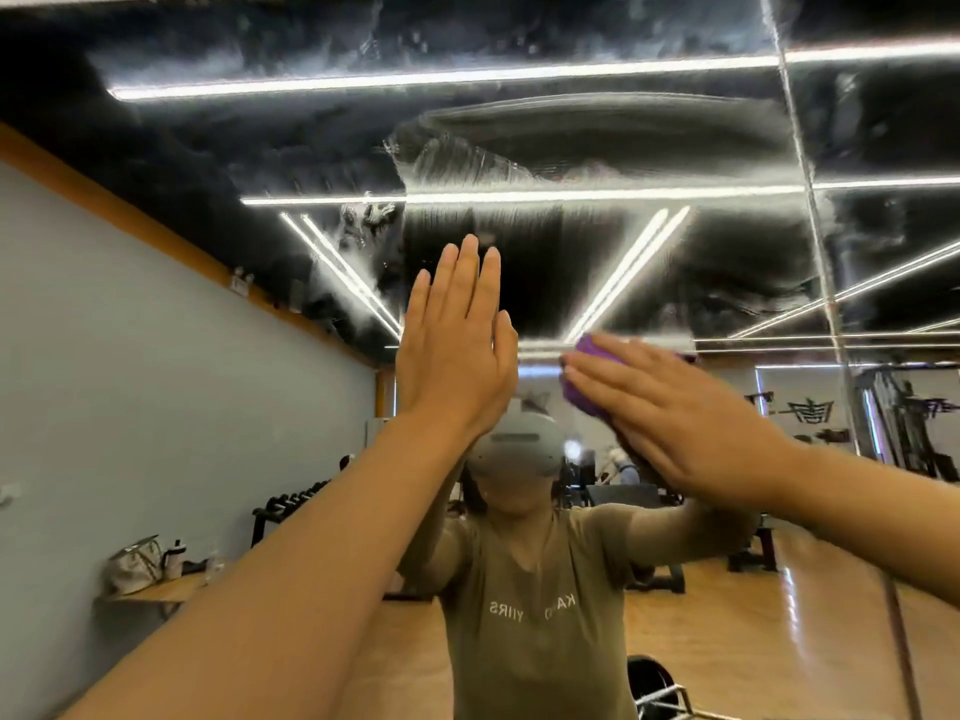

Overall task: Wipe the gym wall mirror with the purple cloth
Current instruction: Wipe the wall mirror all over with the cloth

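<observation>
Both hands are raised against the mirror [649, 148], which fills the view ahead.

Left hand [457, 345]: flat, fingers straight and held close together, pointing upward, palm toward the glass. It holds nothing. Contact with the glass appears likely but cannot be confirmed.

Right hand [680, 413]: flat, fingers straight and slightly spread, pointing up and to the left. It presses the purple cloth [592, 374] against the mirror. The cloth lies under the palm and fingers; a bunched portion shows beyond the fingertips, just to the right of the left hand.

Mirror surface: wet, streaked smears cover the glass above both hands, with a wiped arc above the right hand. A vertical seam [810, 200] between 2 mirror panels runs to the right of the right hand.

Below the hands, the glass reflects the person's olive T-shirt [535, 615].
</observation>
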Tool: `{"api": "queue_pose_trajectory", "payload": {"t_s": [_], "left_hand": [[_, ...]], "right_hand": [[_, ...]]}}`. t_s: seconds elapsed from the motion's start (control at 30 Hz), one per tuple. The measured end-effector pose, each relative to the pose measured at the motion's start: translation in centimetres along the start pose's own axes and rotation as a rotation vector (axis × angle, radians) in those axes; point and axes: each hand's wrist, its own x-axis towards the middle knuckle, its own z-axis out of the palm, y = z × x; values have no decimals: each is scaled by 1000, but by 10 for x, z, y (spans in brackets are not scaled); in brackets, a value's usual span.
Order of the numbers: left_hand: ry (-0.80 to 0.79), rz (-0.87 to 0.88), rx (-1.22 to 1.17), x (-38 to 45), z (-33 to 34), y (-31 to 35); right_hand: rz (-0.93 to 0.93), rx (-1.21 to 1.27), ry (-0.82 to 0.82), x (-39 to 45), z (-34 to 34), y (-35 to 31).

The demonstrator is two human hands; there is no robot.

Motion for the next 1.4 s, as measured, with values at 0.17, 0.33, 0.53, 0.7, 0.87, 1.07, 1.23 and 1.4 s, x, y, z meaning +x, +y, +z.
{"api": "queue_pose_trajectory", "payload": {"t_s": [0.17,0.33,0.53,0.7,0.87,1.07,1.23,1.4], "left_hand": [[-49,22,26,-6,10,19],[-38,10,51,-14,20,20],[62,43,58,-16,30,15],[99,82,45,-16,36,10],[100,87,52,-16,39,9],[119,91,66,-16,41,8],[149,100,58,-16,43,9],[158,103,50,-17,43,9]], "right_hand": [[-247,-38,-136,-18,0,13],[-46,45,-40,29,-19,53],[419,83,125,100,-31,81],[447,121,167,58,-7,17],[397,136,90,-2,25,-54],[436,94,85,28,11,-35],[620,133,113,113,-19,12],[613,140,147,114,-14,11]]}}
